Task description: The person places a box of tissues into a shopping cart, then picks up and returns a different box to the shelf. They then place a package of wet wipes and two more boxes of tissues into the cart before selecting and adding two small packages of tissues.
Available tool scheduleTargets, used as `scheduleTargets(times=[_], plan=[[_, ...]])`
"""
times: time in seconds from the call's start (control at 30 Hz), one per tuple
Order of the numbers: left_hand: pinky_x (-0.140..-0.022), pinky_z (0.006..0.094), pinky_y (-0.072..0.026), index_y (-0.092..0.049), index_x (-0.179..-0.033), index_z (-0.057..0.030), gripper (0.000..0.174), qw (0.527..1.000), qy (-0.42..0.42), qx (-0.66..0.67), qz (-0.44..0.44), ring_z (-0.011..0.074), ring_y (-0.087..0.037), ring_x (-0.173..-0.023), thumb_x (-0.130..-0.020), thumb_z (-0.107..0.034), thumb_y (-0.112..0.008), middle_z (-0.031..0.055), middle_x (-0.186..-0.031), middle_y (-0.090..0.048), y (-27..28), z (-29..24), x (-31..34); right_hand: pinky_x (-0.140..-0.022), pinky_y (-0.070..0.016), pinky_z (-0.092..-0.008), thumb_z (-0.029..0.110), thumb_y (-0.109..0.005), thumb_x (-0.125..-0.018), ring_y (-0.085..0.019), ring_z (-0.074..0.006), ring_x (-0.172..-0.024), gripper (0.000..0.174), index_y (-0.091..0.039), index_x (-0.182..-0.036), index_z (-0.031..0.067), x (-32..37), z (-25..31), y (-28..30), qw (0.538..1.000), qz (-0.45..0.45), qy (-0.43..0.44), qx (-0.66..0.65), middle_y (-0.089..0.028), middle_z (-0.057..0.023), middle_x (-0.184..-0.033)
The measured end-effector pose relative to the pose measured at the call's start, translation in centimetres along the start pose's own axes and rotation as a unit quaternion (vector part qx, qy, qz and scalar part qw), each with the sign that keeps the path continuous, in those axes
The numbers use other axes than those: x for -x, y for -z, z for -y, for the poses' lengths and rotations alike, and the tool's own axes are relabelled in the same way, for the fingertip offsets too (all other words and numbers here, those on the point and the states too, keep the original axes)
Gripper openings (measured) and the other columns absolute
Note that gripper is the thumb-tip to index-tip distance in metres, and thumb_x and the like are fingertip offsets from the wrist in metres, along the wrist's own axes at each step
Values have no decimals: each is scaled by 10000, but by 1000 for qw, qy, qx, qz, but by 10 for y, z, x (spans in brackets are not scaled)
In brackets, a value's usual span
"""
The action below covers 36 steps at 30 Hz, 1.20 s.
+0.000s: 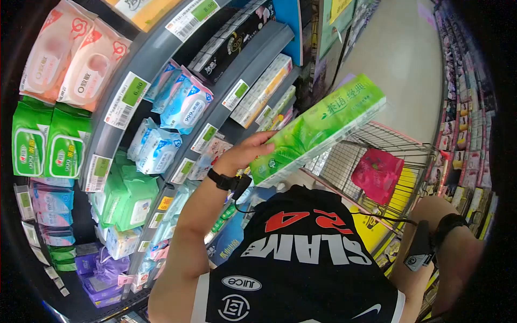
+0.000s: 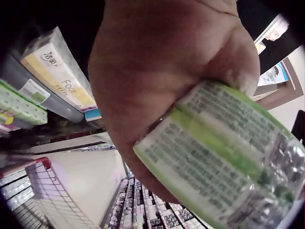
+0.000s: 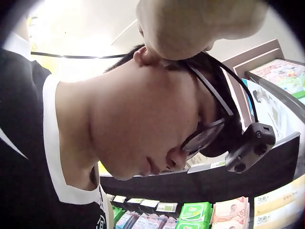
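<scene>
My left hand [image 1: 249, 153] grips one end of a long green pack of tissues [image 1: 318, 129], with its printed top facing up. The pack is tilted, its far end reaching over the aisle in front of my chest. In the left wrist view, the hand [image 2: 171, 71] curls round the pack, and its clear-wrapped end [image 2: 224, 157] with small print faces the camera. My right hand [image 3: 200, 26] is raised beside the head, close to the ear and glasses; its fingers are hidden. Only the right forearm [image 1: 458, 264] shows in the head view.
Curved shelves [image 1: 116, 116] on the left hold wipes and tissue packs, including green wipes packs [image 1: 67, 142] and blue packs [image 1: 186, 105]. A wire shopping cart [image 1: 417, 156] stands ahead, with a pink bag [image 1: 378, 175] inside. More stocked shelves [image 1: 458, 107] line the right.
</scene>
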<state>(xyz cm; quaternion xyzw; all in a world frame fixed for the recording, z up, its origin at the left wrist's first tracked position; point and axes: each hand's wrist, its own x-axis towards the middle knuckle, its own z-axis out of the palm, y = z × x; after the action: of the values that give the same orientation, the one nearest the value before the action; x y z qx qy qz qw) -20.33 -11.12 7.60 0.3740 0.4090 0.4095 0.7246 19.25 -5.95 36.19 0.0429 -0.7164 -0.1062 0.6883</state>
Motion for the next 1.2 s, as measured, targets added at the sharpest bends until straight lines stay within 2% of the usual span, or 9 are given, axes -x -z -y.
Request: scheduleTargets(times=[0.1,0.27,0.4,0.47,0.53,0.57,0.73,0.83,1.2], plan=[[-1052,304,-406,-412,-1456,10,556,996,-5,-72,-52,140,-518,-1227,-1001,-249,-597,68,-1348,-565,-3,-2,3,-893,-446,-305,480,-428,-1020,-558,-104,-816,459,-639,-1112,83,2,1,-4,1000,0,-15,16,-611,24,-837],[-1038,303,-422,-440,-1440,10,534,998,25,-53,-37,141,-527,-1232,-1001,-249,-598,73,-1347,-571,5,8,11,-979,-413,-357,502,-520,-929,-517,-205,-1066,541,-614,-1171,28,85,-46,-28,973,116,-195,-49,-569,-93,-1097],[-968,330,-487,-514,-1375,32,533,995,74,66,-13,192,-620,-1136,-959,-275,-645,118,-1286,-629,9,22,13,-1047,-387,-398,520,-594,-856,-484,-287,-1266,648,-593,-1218,-17,164,-94,-64,827,312,-437,-169,-536,-186,-1305],[-944,332,-504,-523,-1362,44,514,993,81,79,15,207,-645,-1103,-962,-259,-634,135,-1260,-645,4,19,12,-1026,-406,-380,552,-568,-867,-494,-264,-1263,676,-598,-1231,-17,183,-80,-74,697,287,-592,-284,-542,-179,-1302],[-938,340,-517,-529,-1352,59,492,989,86,118,36,217,-657,-1095,-975,-247,-603,158,-1253,-648,2,22,10,-1007,-419,-360,466,-519,-903,-541,-227,-1192,574,-604,-1212,-11,218,-74,-63,611,304,-624,-381,-586,-161,-1257],[-944,333,-512,-522,-1361,51,485,987,101,123,30,209,-650,-1107,-982,-243,-593,149,-1262,-644,7,29,9,-999,-422,-345,360,-485,-939,-569,-205,-1140,463,-603,-1200,-4,260,-70,-53,617,320,-604,-391,-611,-149,-1233],[-981,312,-486,-458,-1415,35,503,979,113,171,-23,193,-618,-1160,-988,-214,-556,134,-1314,-610,12,73,-1,-891,-454,-320,342,-440,-926,-609,-201,-982,431,-645,-1064,-11,296,-42,-59,518,215,-763,-321,-665,-109,-1033],[-1011,302,-461,-393,-1451,34,558,976,68,204,37,194,-590,-1200,-970,-203,-548,141,-1365,-565,-16,52,1,-846,-458,-316,333,-415,-933,-604,-195,-914,431,-658,-1017,-13,303,-38,-57,552,247,-741,-294,-665,-99,-954],[-1028,313,-462,-471,-1419,39,536,977,84,196,-7,206,-604,-1195,-959,-207,-593,152,-1372,-579,-25,58,6,-851,-457,-313,303,-388,-949,-598,-204,-916,425,-658,-988,-23,301,-34,-57,483,241,-791,-289,-653,-118,-968]])
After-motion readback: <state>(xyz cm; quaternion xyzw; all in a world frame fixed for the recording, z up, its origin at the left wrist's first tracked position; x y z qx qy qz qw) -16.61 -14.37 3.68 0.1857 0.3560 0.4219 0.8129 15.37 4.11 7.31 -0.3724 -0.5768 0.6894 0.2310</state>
